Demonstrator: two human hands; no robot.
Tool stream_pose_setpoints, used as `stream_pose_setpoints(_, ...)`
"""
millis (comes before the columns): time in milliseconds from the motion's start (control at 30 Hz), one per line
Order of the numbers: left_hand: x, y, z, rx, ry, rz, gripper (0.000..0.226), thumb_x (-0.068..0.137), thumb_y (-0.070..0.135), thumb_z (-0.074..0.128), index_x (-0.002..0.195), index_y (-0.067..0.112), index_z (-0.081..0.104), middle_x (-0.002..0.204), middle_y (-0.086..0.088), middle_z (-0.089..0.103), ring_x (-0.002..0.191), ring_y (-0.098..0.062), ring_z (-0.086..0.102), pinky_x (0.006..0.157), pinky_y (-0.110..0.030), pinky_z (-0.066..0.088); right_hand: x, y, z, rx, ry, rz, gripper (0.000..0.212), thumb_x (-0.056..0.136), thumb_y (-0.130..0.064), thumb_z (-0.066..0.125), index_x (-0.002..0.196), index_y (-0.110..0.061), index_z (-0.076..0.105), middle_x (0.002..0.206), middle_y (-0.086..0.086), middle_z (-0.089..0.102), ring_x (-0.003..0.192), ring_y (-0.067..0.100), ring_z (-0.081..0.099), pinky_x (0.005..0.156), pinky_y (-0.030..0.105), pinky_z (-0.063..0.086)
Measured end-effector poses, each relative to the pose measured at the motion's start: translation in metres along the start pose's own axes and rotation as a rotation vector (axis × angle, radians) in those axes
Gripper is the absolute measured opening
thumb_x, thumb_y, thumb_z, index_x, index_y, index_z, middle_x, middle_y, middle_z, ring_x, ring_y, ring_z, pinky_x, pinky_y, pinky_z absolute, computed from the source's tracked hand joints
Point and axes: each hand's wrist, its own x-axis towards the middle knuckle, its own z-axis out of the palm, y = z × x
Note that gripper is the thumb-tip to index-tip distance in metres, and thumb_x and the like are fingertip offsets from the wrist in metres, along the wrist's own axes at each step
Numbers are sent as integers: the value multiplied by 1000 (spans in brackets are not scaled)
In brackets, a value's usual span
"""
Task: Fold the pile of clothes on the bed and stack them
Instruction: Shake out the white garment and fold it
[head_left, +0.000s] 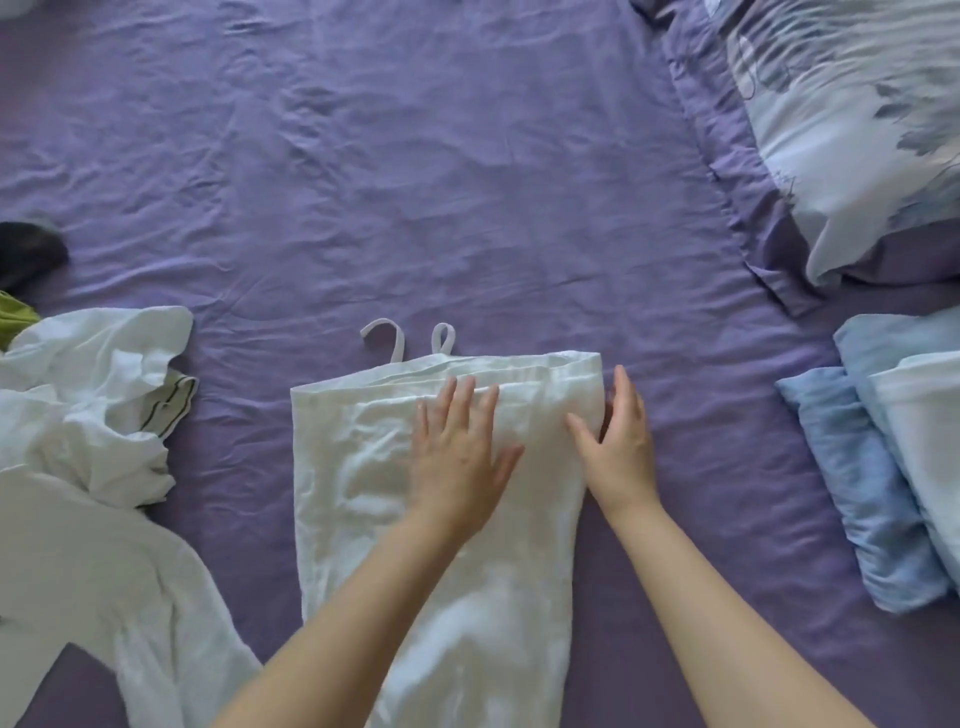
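A white strappy garment (363, 499) lies lengthwise on the purple bed sheet (415, 182), folded into a long panel, its two thin straps curling past the far edge. My left hand (460, 452) lies flat on its upper middle, fingers spread. At the garment's right edge my right hand (621, 441) has straight fingers against the side fold and the thumb resting on the cloth. A pile of unfolded white clothes (88, 415) sits at the left. A stack of folded light-blue and white clothes (883, 467) sits at the right.
A patterned pillow (852, 119) lies at the far right on a purple pillowcase edge. At the left edge a dark item (28, 252) and a green cloth (15, 317) poke out by the pile. Wrinkled sheet stretches beyond the garment.
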Motion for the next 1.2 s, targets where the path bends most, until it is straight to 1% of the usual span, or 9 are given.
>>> stream_pose_setpoints(100, 57, 25, -19, -94, -94, 163, 79, 91, 46, 54, 152, 23, 10, 160, -1, 9, 148, -19, 0, 119, -41, 7, 19, -14, -9, 165, 44, 31, 45, 85, -6, 65, 128, -15, 54, 103, -1, 64, 102, 22, 57, 91, 29, 45)
stream_pose_setpoints(233, 92, 29, -44, -201, -325, 260, 91, 79, 39, 72, 150, 33, 16, 156, 6, 23, 146, -16, 8, 117, -40, 15, 11, -16, -20, 472, -185, -8, 36, 83, 0, 67, 82, -36, 69, 88, -16, 70, 88, 3, 64, 81, 15, 49)
stream_pose_setpoints(367, 89, 16, -60, -186, -375, 303, 23, 79, 36, 74, 99, 27, 67, 90, 13, 58, 104, -16, 47, 82, -20, 28, 4, -3, -32, 476, -283, 26, 34, 84, 1, 62, 92, -32, 69, 101, -14, 69, 100, 4, 62, 90, 17, 49)
stream_pose_setpoints(500, 72, 3, -64, -218, -281, 379, 17, 78, 32, 77, 88, 19, 72, 81, 14, 61, 89, -11, 52, 84, 2, 19, 10, 7, -40, 184, -262, -9, 42, 82, 8, 50, 109, -18, 69, 103, -22, 56, 117, 12, 49, 95, 12, 37)
stream_pose_setpoints(633, 65, 3, -65, -306, -325, 369, 23, 78, 26, 77, 99, 17, 73, 93, 9, 66, 96, -16, 55, 93, -25, 38, 21, 3, -35, 180, -263, 10, 40, 87, 6, 47, 107, -19, 70, 121, -6, 47, 123, 18, 42, 105, 31, 36)
stream_pose_setpoints(733, 66, 6, -68, -327, -342, 354, 18, 79, 25, 77, 96, 23, 71, 101, 7, 68, 102, -16, 55, 94, -20, 35, 30, -4, -28, 163, -292, 72, 35, 89, -12, 58, 123, -21, 60, 128, 0, 39, 115, 15, 47, 106, 32, 36)
stream_pose_setpoints(833, 64, 5, -76, -415, -403, 303, 29, 79, 23, 76, 80, 46, 59, 108, 10, 67, 115, -13, 52, 98, -14, 32, 40, -10, -23, 92, -314, 68, 53, 84, -17, 67, 134, -19, 48, 111, 1, 52, 100, 13, 53, 96, 27, 42)
stream_pose_setpoints(1033, 72, -4, -97, -434, -436, 107, 17, 82, 33, 72, 87, 44, 59, 112, 20, 63, 125, -15, 49, 108, -46, 32, 65, -17, -31, 54, -6, 14, 24, 85, -4, 58, 104, -15, 65, 92, -4, 61, 89, 21, 61, 78, 23, 43)
stream_pose_setpoints(1200, 78, 8, -111, -472, -530, 140, 7, 84, 28, 70, 88, 31, 65, 104, 13, 67, 106, -15, 58, 99, -39, 43, 52, -24, -32, 71, -312, -200, 50, 79, 12, 46, 106, -21, 71, 119, 2, 51, 114, 20, 42, 100, 25, 37)
